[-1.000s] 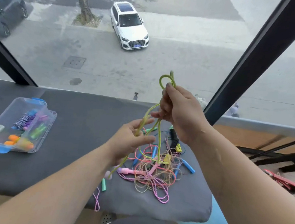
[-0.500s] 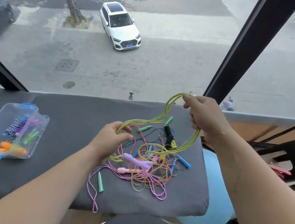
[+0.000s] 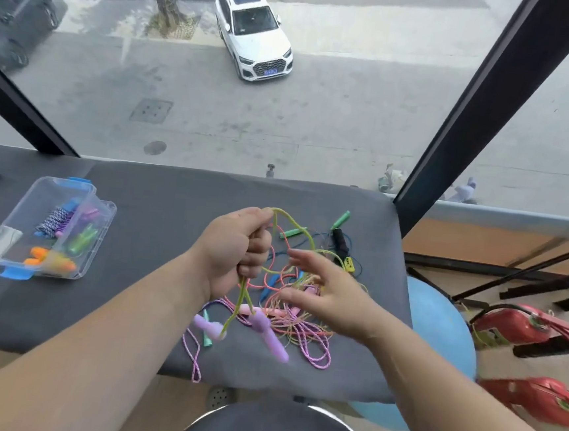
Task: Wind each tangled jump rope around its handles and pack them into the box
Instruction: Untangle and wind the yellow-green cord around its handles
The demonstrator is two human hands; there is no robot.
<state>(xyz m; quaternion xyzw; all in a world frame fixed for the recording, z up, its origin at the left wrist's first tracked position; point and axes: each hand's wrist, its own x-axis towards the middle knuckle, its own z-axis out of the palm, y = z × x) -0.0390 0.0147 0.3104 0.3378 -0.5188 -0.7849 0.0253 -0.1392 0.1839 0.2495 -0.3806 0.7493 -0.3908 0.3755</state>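
**A:** Okay, quick, biggest stuff first. What's carrying everything?

**B:** A grey-covered tabletop [image 3: 123, 308] is running along a window [image 3: 370, 126]. A white car [image 3: 254, 30] is showing on the street outside. A blue ball [image 3: 438, 332] is poking out past the tabletop's right end.

**A:** And the box?

**B:** The clear box [image 3: 103, 220] is sitting at the far left of the tabletop. It's holding wound ropes: a blue-white braided rope [image 3: 54, 221], green grips [image 3: 83, 239] and orange grips [image 3: 49, 258].

**A:** Where are the loose ropes lying?

**B:** The tangled pile [image 3: 301, 320] is lying centre-right on the tabletop, well apart from the clear box. Pink, orange, blue and yellow cords are crossing each other.

**A:** What are the hands doing?

**B:** The left hand [image 3: 235, 249] is hovering over the pile's left side, its grip clamped on the yellow-green rope [image 3: 296, 226], fist round a bunch of strands. The right hand [image 3: 327, 294] is hovering just beside it, its grip apart, fingers spread and holding nothing. I can't tell if the fingertips are brushing a strand.

**A:** How's that rope running?

**B:** It's looping out of the top of the fist toward the pile's far side. Two strands are hanging below the fist to the purple handles [image 3: 268, 330], which are dangling and blurred.

**A:** Any small bits?

**B:** A green handle [image 3: 341, 218] and a black handle [image 3: 339, 240] are lying at the pile's far edge.
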